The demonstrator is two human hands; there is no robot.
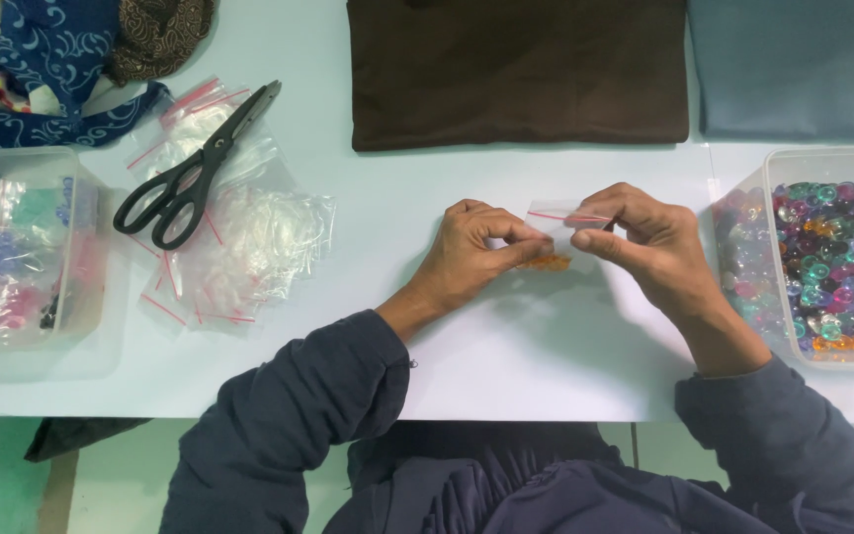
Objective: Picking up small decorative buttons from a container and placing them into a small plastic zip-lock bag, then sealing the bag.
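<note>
Left hand point(471, 252) and right hand point(644, 242) pinch small zip bag point(557, 229) holding orange pieces; tub point(743, 198) of coloured beads point(842, 262) just right.

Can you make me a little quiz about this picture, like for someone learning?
1. True or false: the scissors lie in the box of beads.
2. What do the left hand and right hand pinch between them?
A. a small clear bag
B. a spoon
C. a pencil
3. Fill in: the brown cloth lies at the far edge of the ____.

Key
1. False: they lie on a pile of empty bags, on the left.
2. A. It has orange bits at the bottom.
3. table
</note>
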